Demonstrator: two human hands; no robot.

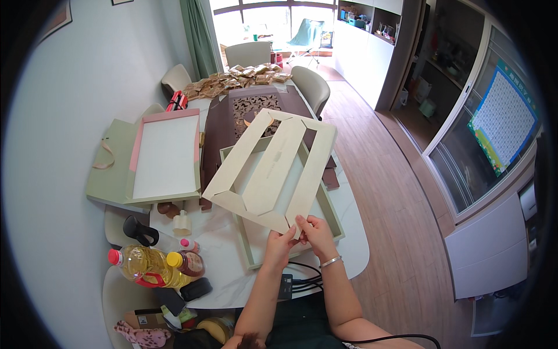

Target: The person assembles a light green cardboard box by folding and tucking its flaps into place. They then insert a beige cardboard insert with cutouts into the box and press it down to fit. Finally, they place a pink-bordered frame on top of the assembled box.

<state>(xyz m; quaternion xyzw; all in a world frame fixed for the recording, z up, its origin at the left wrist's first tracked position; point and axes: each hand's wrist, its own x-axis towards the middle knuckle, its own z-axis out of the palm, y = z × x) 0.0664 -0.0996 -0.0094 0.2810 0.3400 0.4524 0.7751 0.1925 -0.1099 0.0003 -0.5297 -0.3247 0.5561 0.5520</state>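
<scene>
Both my hands hold a cream cardboard insert (pixel 261 189) by its near corner. It is tilted up and has long slots cut through it. My left hand (pixel 280 245) pinches the edge from the left. My right hand (pixel 317 235), with a silver bangle on its wrist, is closed on the same corner from the right, thumb on top. Under the insert lies a shallow pale green box tray (pixel 333 216), partly hidden. Beyond it is a dark brown flattened box (pixel 220 125) with a cut-out pattern. An open green box with pink inner walls and a white base (pixel 165 154) lies to the left.
Gold packets (pixel 232 81) are heaped at the table's far end. An oil bottle (pixel 139 262), a yellow-capped jar (pixel 189 263) and a black-handled pitcher (pixel 141 231) stand at the near left. Black cables (pixel 305 284) lie at the near edge. Chairs (pixel 311 87) surround the table.
</scene>
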